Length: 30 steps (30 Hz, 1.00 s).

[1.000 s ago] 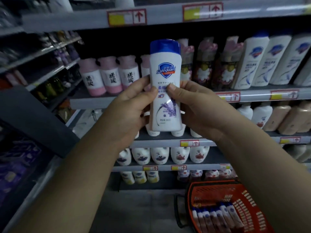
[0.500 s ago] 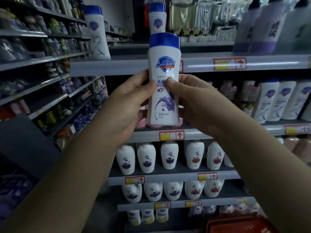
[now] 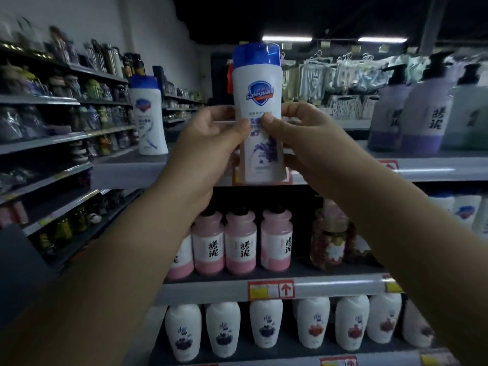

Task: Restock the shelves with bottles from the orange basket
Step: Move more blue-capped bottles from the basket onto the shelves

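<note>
i hold one white bottle upright in front of the top shelf edge, my left hand and right hand each curled round its lower half with thumbs pressed on the front label. it has a blue cap, a blue safeguard shield and a purple lavender sprig lower down. a similar blue-capped bottle stands on that shelf, well to the left.

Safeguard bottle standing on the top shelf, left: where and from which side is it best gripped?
Grip the standing bottle round its mid body, probably from the front: it is upright, flat-faced, with both narrow sides free near the top shelf edge.
</note>
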### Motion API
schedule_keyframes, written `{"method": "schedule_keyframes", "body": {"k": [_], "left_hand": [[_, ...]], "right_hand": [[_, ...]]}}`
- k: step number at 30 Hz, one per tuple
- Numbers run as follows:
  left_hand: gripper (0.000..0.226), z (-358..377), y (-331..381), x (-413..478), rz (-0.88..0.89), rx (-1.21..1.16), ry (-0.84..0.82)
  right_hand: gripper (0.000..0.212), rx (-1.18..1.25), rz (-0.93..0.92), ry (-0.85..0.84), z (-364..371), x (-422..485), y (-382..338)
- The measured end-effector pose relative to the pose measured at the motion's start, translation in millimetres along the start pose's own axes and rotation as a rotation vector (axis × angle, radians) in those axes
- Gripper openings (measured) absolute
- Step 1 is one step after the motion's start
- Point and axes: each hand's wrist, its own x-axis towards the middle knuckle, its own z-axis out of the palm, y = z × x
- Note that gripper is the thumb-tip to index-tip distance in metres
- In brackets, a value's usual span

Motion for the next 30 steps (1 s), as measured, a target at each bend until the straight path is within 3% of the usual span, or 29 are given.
{"method": "schedule_keyframes", "body": {"k": [6,12,21,30], "left_hand": [[0.018,32.2,-8.4,65.1,0.054,0.183,0.009],[0.033,53.8,-25.0,100.9,0.041,0.338,-0.013],[0.037,65.7,-55.5,118.8,-0.006,0.335,0.011],[0.037,60.4,-53.8,116.5,-0.062,0.335,-0.049]], "right_hand": [[0.031,-0.091,-0.056,0.131,-31.3,61.5,7.4],[0.028,-0.139,-0.032,0.185,-60.4,103.5,22.0],[0.023,-0.197,0.073,0.140,-71.6,129.9,54.8],[0.030,-0.457,-0.003,0.152,-68.5,121.0,52.5]]}}
